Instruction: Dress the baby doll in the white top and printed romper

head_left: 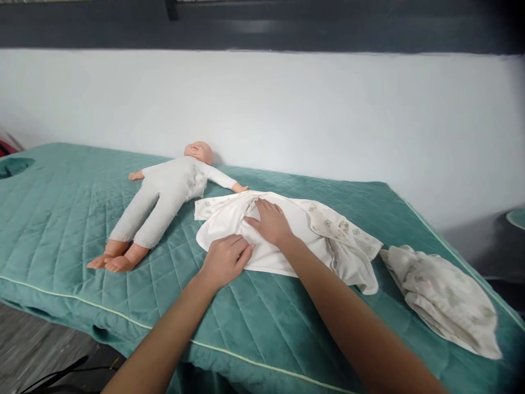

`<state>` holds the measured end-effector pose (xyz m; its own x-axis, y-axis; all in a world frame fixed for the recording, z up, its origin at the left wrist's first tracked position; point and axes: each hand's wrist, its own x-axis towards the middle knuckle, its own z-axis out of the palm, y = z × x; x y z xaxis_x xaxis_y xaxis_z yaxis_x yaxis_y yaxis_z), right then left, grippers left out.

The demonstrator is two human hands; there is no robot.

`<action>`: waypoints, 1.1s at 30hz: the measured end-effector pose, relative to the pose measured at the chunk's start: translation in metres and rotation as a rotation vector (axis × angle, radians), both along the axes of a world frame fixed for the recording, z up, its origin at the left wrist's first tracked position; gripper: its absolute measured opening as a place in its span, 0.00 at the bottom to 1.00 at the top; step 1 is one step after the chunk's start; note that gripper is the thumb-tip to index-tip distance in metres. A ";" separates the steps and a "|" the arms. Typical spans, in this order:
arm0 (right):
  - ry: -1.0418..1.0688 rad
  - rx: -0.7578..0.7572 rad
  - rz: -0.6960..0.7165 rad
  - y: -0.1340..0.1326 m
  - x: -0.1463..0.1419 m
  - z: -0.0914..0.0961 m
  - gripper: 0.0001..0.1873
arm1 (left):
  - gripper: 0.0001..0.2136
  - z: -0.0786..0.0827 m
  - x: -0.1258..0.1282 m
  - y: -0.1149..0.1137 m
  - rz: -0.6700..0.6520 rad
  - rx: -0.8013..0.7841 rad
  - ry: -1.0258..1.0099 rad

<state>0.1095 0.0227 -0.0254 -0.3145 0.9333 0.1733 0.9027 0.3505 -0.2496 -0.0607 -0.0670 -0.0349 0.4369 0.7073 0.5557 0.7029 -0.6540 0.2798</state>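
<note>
A baby doll in a white suit lies on its back on the green quilted table, head toward the wall. Right of it a white printed baby cloth is spread out. My left hand rests flat on the cloth's near left edge, fingers together and stretched out. My right hand lies palm down on the middle of the cloth, fingers extended toward the doll. Neither hand grips anything.
A second crumpled printed cloth lies near the table's right end. A white wall runs close behind the table. The table's front edge drops to a grey floor at the lower left.
</note>
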 end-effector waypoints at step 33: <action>0.124 0.386 -0.541 -0.053 0.237 0.013 0.19 | 0.18 -0.005 0.007 -0.001 0.102 -0.085 0.162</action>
<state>0.3463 -0.0306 -0.0127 0.2240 0.8177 0.5303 0.9487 -0.0584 -0.3106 -0.0541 -0.0680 -0.0401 0.4390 0.7941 0.4204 0.8046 -0.5557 0.2094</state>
